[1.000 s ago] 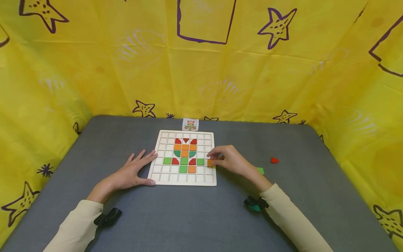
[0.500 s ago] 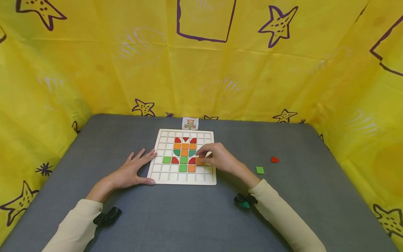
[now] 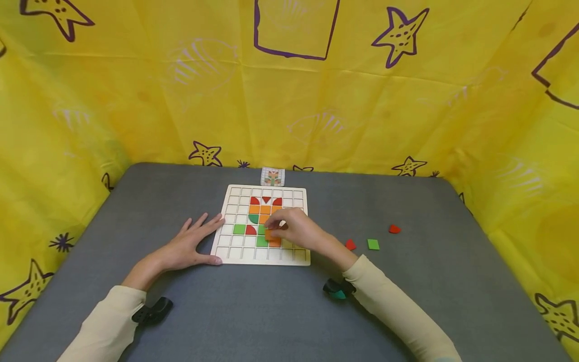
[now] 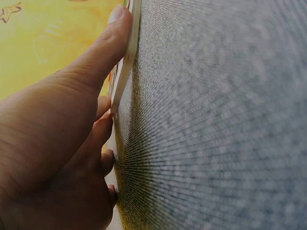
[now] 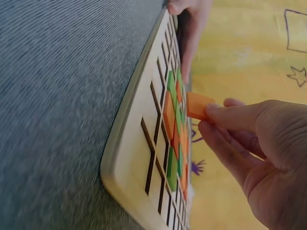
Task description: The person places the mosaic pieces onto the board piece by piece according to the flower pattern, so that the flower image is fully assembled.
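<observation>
A pale wooden grid board (image 3: 294, 256) lies on the table, with red, orange and green tiles forming a flower shape in its cells. My right hand (image 3: 302, 230) is over the middle of the board and pinches an orange square tile (image 5: 199, 105) between thumb and fingers. In the right wrist view this tile is held just off the board's face, near the green and orange tiles. My left hand (image 3: 187, 246) has its fingers spread, with fingertips and thumb at the board's left edge. The right hand covers some of the tiles from the head view.
Behind the board lies a small card (image 3: 273, 177) printed with a flower grid pattern. To the right are a loose red tile (image 3: 350, 245), a green square tile (image 3: 373, 244) and another red tile (image 3: 395, 229). Yellow patterned cloth (image 3: 289, 100) hangs around the grey table (image 3: 235, 311).
My right hand has carried the orange tile leftward from the board's right edge to its middle. A loose red tile and the green square have come into view from behind the arm. My left hand stays put.
</observation>
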`<move>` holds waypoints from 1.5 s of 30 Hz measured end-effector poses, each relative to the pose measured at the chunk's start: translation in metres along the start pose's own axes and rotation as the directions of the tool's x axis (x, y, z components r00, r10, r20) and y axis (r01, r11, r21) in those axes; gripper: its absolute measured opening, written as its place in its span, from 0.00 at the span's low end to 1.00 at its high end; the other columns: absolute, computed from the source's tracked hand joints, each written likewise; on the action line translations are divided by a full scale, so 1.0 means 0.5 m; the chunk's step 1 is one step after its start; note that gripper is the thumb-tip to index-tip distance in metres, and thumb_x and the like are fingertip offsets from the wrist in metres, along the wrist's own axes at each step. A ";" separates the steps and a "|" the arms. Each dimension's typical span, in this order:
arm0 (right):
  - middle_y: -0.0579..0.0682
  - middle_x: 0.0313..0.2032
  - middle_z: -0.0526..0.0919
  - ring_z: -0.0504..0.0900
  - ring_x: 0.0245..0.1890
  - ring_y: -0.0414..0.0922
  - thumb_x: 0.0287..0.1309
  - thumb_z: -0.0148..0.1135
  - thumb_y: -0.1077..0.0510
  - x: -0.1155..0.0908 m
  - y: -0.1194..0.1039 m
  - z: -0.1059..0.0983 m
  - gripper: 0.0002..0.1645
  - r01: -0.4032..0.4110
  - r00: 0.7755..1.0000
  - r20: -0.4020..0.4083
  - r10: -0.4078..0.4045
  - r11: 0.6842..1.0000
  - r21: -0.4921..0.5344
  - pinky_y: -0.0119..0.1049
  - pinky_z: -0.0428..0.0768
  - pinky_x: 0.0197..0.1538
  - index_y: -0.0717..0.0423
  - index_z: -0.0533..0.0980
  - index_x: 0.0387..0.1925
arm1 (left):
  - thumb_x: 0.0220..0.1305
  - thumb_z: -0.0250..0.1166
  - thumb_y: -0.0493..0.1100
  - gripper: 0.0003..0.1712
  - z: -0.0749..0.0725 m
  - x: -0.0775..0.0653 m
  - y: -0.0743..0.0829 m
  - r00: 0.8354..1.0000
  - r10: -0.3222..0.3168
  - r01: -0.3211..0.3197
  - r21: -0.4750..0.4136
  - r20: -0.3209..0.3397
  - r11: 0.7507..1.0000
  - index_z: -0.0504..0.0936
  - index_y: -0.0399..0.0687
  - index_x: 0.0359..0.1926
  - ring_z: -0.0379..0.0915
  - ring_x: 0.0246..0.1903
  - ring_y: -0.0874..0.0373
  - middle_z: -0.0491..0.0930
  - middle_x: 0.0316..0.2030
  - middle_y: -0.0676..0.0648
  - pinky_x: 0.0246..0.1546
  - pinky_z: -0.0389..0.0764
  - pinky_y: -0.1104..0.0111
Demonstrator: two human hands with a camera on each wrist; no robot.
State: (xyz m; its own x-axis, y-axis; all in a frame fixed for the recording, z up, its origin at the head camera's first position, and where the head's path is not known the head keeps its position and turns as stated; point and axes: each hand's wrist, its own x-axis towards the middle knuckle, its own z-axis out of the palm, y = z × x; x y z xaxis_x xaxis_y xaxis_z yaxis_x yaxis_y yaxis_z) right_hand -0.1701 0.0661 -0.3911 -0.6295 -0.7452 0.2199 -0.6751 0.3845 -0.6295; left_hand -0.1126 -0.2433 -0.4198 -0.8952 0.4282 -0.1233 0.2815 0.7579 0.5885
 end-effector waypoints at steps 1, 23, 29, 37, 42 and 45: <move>0.48 0.34 0.86 0.82 0.37 0.39 0.53 0.72 0.66 0.002 -0.001 0.001 0.10 0.001 1.000 -0.003 -0.001 1.000 0.001 0.27 0.80 0.43 0.60 0.84 0.39 | 0.48 0.73 0.66 0.62 -0.001 0.000 0.001 1.000 0.001 -0.001 -0.001 -0.001 1.000 0.53 0.49 0.77 0.29 0.74 0.34 0.47 0.76 0.42 0.68 0.27 0.39; 0.46 0.35 0.86 0.80 0.35 0.34 0.55 0.71 0.63 0.064 -0.019 0.067 0.10 -0.015 0.997 0.075 0.015 1.000 -0.007 0.22 0.78 0.43 0.58 0.84 0.40 | 0.49 0.72 0.66 0.60 -0.005 -0.003 0.010 1.000 0.009 -0.009 0.002 0.008 1.000 0.54 0.48 0.76 0.31 0.74 0.32 0.48 0.76 0.41 0.67 0.28 0.36; 0.46 0.34 0.86 0.80 0.33 0.34 0.55 0.72 0.63 0.065 -0.018 0.073 0.09 -0.010 0.997 0.079 0.012 1.000 -0.015 0.21 0.77 0.40 0.58 0.85 0.39 | 0.49 0.73 0.65 0.60 -0.004 -0.004 0.005 1.000 0.010 -0.010 -0.001 0.002 1.000 0.54 0.49 0.76 0.31 0.74 0.32 0.47 0.76 0.41 0.67 0.28 0.36; 0.44 0.33 0.86 0.78 0.31 0.33 0.56 0.71 0.62 0.064 -0.022 0.080 0.09 -0.064 0.994 0.089 0.068 0.997 -0.051 0.22 0.77 0.38 0.57 0.85 0.40 | 0.49 0.73 0.66 0.61 0.000 -0.004 -0.001 1.000 0.016 -0.016 0.003 -0.006 1.000 0.55 0.48 0.76 0.31 0.74 0.33 0.48 0.76 0.42 0.67 0.28 0.37; 0.44 0.34 0.86 0.78 0.32 0.33 0.56 0.70 0.64 0.064 -0.025 0.081 0.09 -0.083 0.992 0.094 0.089 0.995 -0.063 0.21 0.76 0.39 0.56 0.85 0.40 | 0.49 0.72 0.66 0.60 -0.001 -0.006 -0.001 1.000 0.020 -0.020 0.006 -0.012 1.000 0.55 0.48 0.76 0.32 0.74 0.33 0.48 0.76 0.41 0.67 0.29 0.37; 0.44 0.34 0.86 0.79 0.33 0.33 0.56 0.70 0.65 0.064 -0.026 0.081 0.09 -0.093 0.990 0.100 0.100 0.993 -0.069 0.21 0.76 0.39 0.56 0.85 0.41 | 0.49 0.72 0.66 0.60 -0.001 -0.005 0.000 1.000 0.019 -0.019 0.007 -0.011 1.000 0.55 0.49 0.76 0.32 0.74 0.33 0.48 0.76 0.42 0.67 0.29 0.36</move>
State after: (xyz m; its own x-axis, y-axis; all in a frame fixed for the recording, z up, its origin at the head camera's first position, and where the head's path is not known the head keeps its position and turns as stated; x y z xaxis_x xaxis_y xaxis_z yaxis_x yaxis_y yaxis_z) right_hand -0.1660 0.0150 -0.4061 -0.6521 -0.7539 0.0806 -0.6384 0.4886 -0.5947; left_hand -0.1106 -0.2445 -0.4191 -0.8935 0.4372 -0.1029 0.3012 0.7532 0.5848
